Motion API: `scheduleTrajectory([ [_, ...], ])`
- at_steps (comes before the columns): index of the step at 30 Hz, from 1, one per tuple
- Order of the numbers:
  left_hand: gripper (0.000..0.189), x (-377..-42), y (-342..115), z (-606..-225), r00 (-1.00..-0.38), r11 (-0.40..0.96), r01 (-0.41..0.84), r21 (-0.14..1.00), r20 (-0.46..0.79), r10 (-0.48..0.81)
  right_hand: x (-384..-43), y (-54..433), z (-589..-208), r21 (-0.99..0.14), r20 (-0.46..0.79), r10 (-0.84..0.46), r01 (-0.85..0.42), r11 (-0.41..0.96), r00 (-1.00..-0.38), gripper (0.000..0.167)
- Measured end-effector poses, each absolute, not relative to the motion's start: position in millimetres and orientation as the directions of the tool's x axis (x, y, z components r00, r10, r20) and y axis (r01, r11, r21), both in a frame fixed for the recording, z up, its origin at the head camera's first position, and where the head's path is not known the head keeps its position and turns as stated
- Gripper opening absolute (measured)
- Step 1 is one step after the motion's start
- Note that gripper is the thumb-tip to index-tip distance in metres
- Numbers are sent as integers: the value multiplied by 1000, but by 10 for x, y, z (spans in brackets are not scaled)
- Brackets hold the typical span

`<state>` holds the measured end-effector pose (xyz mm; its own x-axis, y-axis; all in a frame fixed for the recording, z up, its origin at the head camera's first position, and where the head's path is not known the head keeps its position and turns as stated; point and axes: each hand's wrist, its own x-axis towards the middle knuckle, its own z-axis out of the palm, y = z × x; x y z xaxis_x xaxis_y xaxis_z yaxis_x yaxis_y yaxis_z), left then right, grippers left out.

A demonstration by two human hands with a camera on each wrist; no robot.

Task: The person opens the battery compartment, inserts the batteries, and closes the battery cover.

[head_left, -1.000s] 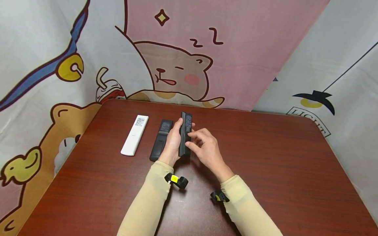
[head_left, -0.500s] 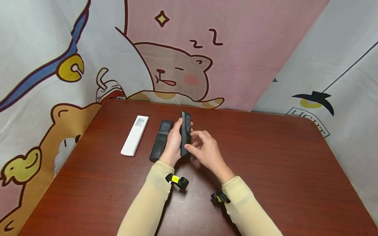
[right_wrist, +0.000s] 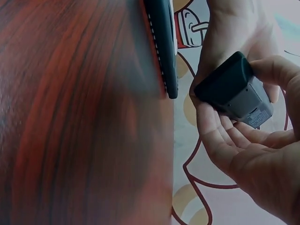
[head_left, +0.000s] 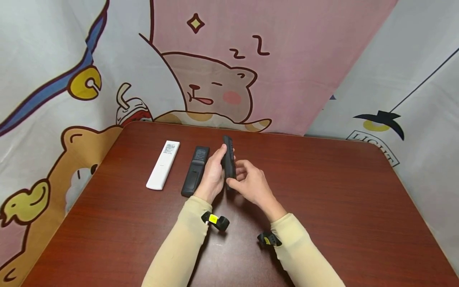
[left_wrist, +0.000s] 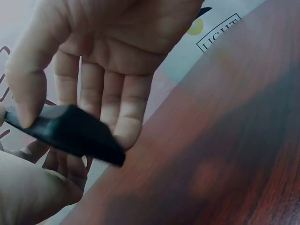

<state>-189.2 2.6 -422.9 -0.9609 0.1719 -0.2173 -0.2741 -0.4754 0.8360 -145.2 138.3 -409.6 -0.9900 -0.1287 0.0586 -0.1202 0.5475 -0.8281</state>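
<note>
A black remote control (head_left: 230, 159) is held up off the table, turned nearly edge-on in the head view. My left hand (head_left: 214, 171) grips it from the left, thumb along the near side and fingers behind. From the right, my right hand (head_left: 252, 182) holds its lower part between thumb and curled fingers. In the right wrist view the back of the remote control (right_wrist: 248, 101) shows a cover and a printed label. The left wrist view catches its dark end (left_wrist: 77, 131) between both hands.
Left of the hands, a second black remote control (head_left: 195, 171) lies back up on the brown table (head_left: 322, 199). Farther left lies a white remote control (head_left: 163, 165), also back up. A cartoon-printed cloth (head_left: 287, 71) hangs behind the table.
The held remote control has turned about its long axis, from showing its labelled back to nearly edge-on, and shifted slightly right with the left hand. The right fingers have closed in on its lower part.
</note>
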Motion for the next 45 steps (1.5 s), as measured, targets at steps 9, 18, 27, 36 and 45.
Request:
scheduleTrajectory([
  [9,34,-1921,28,-4232,-971,-334,-215,918,-163,176,-1485,1513,-4077,-778,3,-97,-63,625,-995,51],
  [18,37,-1935,-22,-4199,-977,-222,-180,958,-147,156,-1512,1688,-4092,-738,-35,-74,-24,674,-997,50],
  [27,35,-1948,-117,-4203,-985,-115,-132,985,-117,127,-1525,1936,-4091,-685,-78,-33,29,728,-996,54],
  [36,39,-1986,-245,-4237,-987,-17,-104,994,-101,125,-1536,2205,-4125,-619,-117,7,79,781,-993,54],
  [45,42,-2021,-389,-4215,-984,84,-89,993,-100,147,-1541,2456,-4126,-543,-113,43,98,834,-993,60],
])
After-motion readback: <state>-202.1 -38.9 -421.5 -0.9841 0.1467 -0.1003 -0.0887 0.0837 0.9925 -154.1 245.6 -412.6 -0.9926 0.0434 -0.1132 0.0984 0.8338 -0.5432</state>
